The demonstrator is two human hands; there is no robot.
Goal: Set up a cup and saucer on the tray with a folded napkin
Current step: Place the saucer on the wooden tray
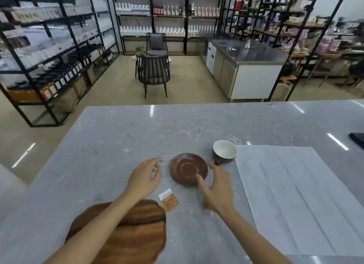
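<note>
With both hands open, left (pixel 144 178) and right (pixel 217 188), flanking the round brown ceramic saucer (pixel 188 169) on the grey marble tabletop (pixel 118 137), we should take a level rim grip and carry it to the wooden tray (pixel 136 236).

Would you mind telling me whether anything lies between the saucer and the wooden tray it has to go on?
Only the small orange sachet lies on the counter between the saucer and the wooden tray, just off the tray's far right edge. The left forearm crosses above the tray. Lifting the saucer over should clear the sachet.
</note>
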